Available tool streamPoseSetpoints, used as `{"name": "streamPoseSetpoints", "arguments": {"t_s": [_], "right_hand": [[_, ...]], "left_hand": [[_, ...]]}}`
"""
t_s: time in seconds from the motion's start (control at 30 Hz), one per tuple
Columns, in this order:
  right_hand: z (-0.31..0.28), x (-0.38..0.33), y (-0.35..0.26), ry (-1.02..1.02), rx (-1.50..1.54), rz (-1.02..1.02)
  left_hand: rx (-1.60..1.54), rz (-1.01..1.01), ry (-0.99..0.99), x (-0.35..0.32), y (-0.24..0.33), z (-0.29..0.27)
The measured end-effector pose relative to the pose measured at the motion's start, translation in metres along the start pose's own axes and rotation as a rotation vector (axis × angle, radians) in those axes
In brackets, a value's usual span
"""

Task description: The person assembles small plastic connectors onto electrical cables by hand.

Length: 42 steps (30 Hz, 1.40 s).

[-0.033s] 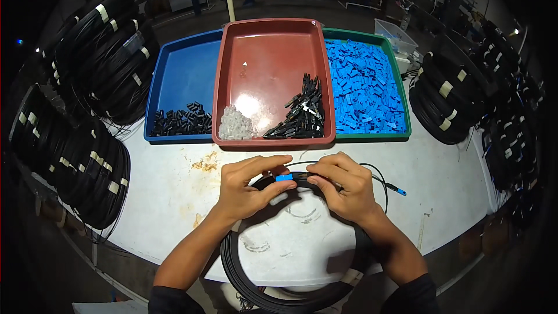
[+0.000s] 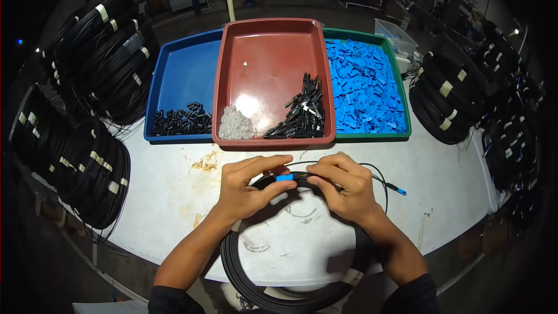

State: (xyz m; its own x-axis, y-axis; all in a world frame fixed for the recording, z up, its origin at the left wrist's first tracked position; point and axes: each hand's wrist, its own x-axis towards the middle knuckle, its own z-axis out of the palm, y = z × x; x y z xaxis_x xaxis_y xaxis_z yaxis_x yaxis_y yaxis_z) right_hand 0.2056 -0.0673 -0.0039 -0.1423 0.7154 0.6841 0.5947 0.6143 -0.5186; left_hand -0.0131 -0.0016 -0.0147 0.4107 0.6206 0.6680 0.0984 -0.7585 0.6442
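Between the thumb and fingers of my left hand (image 2: 245, 187) is a small blue connector housing (image 2: 284, 178), held at the far side of a black cable coil (image 2: 235, 264). Just to its right, my right hand (image 2: 350, 188) pinches a thin black cable at the housing's right end. Its fingertips partly hide the join, so how far the cable sits inside cannot be made out. The coil forms a large ring under both forearms and overhangs the near table edge. A loose cable end with a blue connector (image 2: 401, 192) lies to the right of my right hand.
Beyond my hands stand a blue tray (image 2: 186, 58) with short black pieces, a red tray (image 2: 267, 40) with clear and black parts, and a green tray (image 2: 405, 122) full of blue housings. Black cable coils (image 2: 87, 180) flank the white table (image 2: 157, 197), with more coils (image 2: 444, 99) at right.
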Motion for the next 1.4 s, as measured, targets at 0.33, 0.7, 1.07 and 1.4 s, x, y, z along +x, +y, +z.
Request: {"name": "streamPoseSetpoints", "arguments": {"t_s": [0.33,0.7,1.07,1.4], "right_hand": [[-0.002,0.000,-0.002,-0.013,0.023,0.048],[0.000,-0.004,0.000,-0.035,-0.010,-0.071],[0.002,-0.005,-0.001,-0.030,0.135,-0.058],[-0.002,-0.001,0.001,-0.046,0.067,-0.093]], "left_hand": [[-0.089,0.000,-0.007,0.000,0.003,0.004],[-0.145,-0.129,-0.054,-0.002,0.007,0.001],[-0.281,-0.169,-0.127,0.003,0.017,0.001],[-0.122,-0.043,-0.051,0.004,0.014,0.000]]}}
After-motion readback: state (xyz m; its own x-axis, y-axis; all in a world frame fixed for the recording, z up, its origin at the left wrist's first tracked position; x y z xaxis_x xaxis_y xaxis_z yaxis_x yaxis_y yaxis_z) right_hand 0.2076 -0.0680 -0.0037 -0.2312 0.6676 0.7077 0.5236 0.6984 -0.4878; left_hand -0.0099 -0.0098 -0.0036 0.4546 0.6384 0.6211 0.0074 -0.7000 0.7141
